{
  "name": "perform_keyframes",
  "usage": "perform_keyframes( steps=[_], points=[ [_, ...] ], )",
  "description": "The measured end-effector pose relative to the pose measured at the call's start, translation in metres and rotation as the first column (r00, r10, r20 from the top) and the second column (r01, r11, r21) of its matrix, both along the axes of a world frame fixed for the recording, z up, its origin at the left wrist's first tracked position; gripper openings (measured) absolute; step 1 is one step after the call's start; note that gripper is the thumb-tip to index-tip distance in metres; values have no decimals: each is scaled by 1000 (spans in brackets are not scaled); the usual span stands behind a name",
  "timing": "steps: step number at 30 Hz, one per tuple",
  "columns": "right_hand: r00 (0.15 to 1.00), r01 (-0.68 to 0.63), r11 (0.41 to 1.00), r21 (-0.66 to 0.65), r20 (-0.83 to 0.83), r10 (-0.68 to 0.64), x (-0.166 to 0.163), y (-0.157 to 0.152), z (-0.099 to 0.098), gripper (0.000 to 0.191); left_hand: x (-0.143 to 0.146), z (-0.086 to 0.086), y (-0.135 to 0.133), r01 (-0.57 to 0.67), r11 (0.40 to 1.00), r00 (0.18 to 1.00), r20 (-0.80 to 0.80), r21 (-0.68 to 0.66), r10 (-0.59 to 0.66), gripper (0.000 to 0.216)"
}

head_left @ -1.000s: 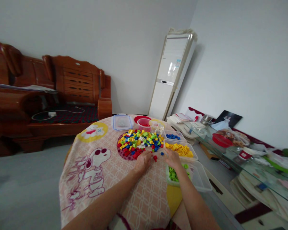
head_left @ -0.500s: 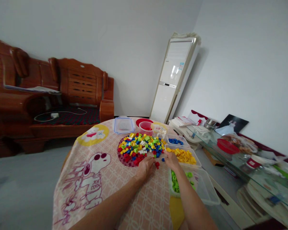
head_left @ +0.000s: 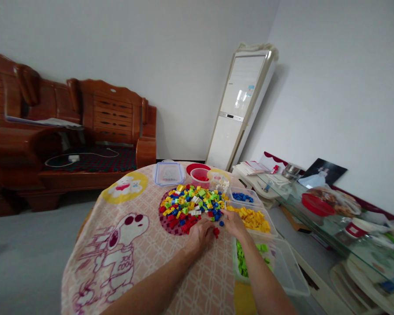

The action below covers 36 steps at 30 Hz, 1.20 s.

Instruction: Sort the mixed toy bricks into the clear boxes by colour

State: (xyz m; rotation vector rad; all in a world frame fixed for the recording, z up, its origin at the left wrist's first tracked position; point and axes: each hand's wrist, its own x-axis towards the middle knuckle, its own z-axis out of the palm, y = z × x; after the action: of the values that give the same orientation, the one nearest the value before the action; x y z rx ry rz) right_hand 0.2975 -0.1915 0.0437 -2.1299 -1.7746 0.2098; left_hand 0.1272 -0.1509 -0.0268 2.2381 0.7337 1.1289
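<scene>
A heap of small mixed-colour toy building bricks lies on the patterned tablecloth. My left hand is at the heap's near edge, its fingers curled inward. Whatever they hold, if anything, is hidden. Close by its fingertips lie red bricks. On the right side of the heap, my right hand has its fingers stretched towards blue bricks, with nothing visible in them. A loose blue brick sits between the two hands. Beside the right hand is a clear box of yellow bricks.
Under my right forearm stands a box of green bricks. Further back are a box of blue bricks, white bricks, a round tub with red bricks and a clear lid. A cluttered glass table flanks the right.
My right hand has moved slightly left, from the yellow bricks' box edge towards the heap. My left hand stays near the red bricks. The view has shifted a little.
</scene>
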Motion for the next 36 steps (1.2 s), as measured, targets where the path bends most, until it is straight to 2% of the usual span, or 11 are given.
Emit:
perform_keyframes(
  steps=[4, 8, 12, 16, 20, 24, 30, 36],
  points=[
    [1000, -15, 999, 38, 8, 14, 0, -4, -1, 53, -1, 3, 4, -75, 993, 995, 59, -89, 81, 30],
    [993, 49, 987, 150, 103, -65, -15, -11, 3, 45, 0, 12, 19, -142, 980, 980, 122, -141, 159, 31],
    [996, 62, 919, 390, 33, -81, -51, -4, 0, 39, 5, 25, 36, -174, 979, 967, 169, -105, 190, 29],
    [999, 45, 868, 494, -33, -33, -75, 11, -14, 38, 5, 26, 42, -186, 979, 955, 221, -85, 200, 29],
    [996, 87, 855, 511, -36, -80, -74, 16, -27, 39, 2, 19, 40, -176, 980, 948, 254, -87, 193, 31],
    [992, 127, 847, 516, -44, -123, -63, 12, -30, 39, 2, 20, 41, -189, 977, 942, 263, -100, 209, 29],
    [979, 201, 858, 473, -84, -183, -47, 10, -28, 39, 1, 29, 42, -210, 966, 932, 269, -148, 244, 32],
    [984, 179, 895, 408, -62, -168, -66, 14, -18, 39, 0, 34, 45, -240, 953, 925, 255, -182, 282, 29]
  ],
)
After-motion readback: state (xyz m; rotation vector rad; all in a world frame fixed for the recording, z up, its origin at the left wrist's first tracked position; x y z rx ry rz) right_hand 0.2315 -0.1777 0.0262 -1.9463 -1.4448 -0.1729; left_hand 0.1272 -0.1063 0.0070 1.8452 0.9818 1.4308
